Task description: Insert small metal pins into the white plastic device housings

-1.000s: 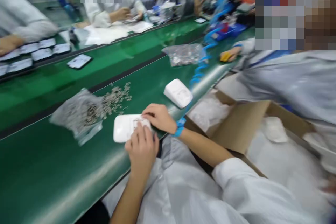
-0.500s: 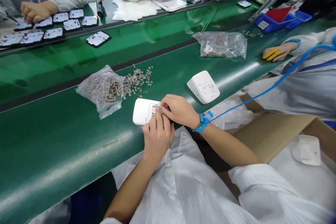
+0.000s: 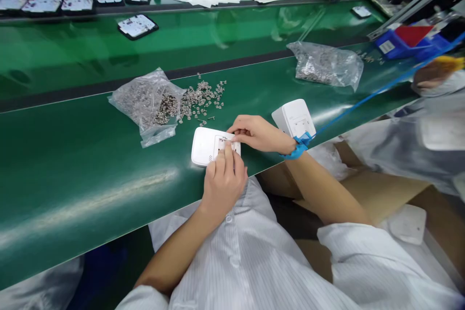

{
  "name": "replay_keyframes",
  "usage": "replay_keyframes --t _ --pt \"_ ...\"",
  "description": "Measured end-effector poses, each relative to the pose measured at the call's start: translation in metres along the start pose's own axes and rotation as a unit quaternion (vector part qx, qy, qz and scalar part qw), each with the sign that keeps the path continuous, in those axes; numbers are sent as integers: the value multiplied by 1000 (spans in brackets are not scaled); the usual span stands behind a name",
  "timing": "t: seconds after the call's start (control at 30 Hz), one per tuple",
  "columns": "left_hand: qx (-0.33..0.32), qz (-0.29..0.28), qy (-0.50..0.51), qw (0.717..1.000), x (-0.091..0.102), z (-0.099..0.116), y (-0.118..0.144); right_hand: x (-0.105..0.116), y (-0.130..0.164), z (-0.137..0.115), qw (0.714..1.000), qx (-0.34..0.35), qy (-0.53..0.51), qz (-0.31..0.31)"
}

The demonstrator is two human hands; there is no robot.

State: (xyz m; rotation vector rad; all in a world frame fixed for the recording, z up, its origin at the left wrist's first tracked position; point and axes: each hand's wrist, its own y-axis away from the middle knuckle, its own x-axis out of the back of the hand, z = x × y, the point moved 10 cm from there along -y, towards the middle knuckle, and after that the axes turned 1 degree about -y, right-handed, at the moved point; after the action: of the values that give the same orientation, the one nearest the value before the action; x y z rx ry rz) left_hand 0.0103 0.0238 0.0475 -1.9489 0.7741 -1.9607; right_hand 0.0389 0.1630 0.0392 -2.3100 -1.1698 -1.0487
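Note:
A white plastic housing (image 3: 202, 147) lies on the green work surface, with a recessed compartment facing up. My left hand (image 3: 225, 179) holds it from the near side, fingers pressed together and a fingertip at the recess. At the housing's far right edge, my right hand (image 3: 259, 133) closes thumb and index finger; any small part between them is hidden. A blue wrist strap (image 3: 300, 147) circles my right wrist. Behind the housing, small metal pieces (image 3: 203, 97) spill from a clear plastic bag (image 3: 140, 99). A second white housing (image 3: 300, 116) stands to the right, partly behind my wrist.
Another clear bag of metal parts (image 3: 325, 65) sits farther back right, near a blue bin (image 3: 390, 43). Black-framed boards (image 3: 137, 25) lie across the line near co-workers' hands. A blue cord (image 3: 370, 97) runs right from my strap. A cardboard box (image 3: 385, 193) stands below the edge.
My view has shifted lower. My right fingertips have moved from the recess to the housing's far right edge, uncovering more of the compartment. My left hand stays on the housing.

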Motion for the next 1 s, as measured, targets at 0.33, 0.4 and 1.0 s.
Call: replay_keyframes --t 0.33,0.4,1.0 --pt "-1 5 -9 1000 1 2 -2 -1 -2 -21 987 96 119 -53" --pt "-2 6 -15 1000 0 3 -2 -3 -2 -22 984 89 142 -63" --pt "26 -12 77 997 -12 -1 9 -13 11 -27 982 4 176 -64"
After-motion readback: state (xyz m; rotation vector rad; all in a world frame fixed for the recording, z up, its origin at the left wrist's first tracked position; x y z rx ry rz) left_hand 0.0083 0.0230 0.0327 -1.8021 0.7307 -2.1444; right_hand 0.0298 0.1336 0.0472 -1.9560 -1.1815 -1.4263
